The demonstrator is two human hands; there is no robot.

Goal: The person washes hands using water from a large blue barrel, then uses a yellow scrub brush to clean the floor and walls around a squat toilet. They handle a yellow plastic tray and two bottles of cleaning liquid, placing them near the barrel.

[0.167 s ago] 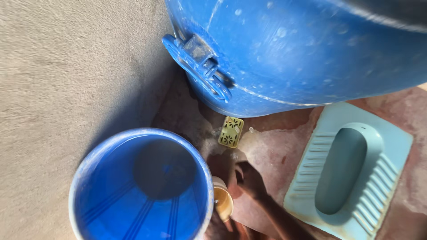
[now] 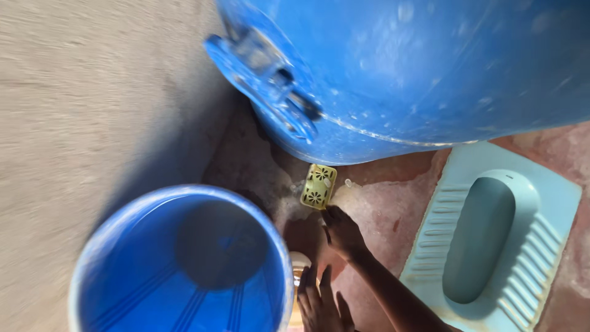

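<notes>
Right hand (image 2: 343, 232) first: you've got it stretched across the wet reddish floor (image 2: 393, 215) with the fingertips right at the near edge of the little yellow perforated tray (image 2: 318, 185), which sits at your hand's 12 o'clock, tucked against the foot of the big blue drum (image 2: 399, 74). Fingers look loosely curled and not closed on anything yet, though honestly it's too blurry to say if they touch the tray. Your left hand (image 2: 319, 304) is flat open, fingers spread, empty, down at 6 o'clock, just beside the pale cup (image 2: 299, 261) that hugs the blue bucket (image 2: 184, 264) off at 9 o'clock. The light blue squat pan (image 2: 485, 233) is over at 3 o'clock, well apart. I'd say you're mid-reach for the tray, so the next bit calls for getting fingers around its edges without shoving it under the drum. Versus a moment ago: the right hand was lower and farther from the tray, and the left wasn't showing at all.
</notes>
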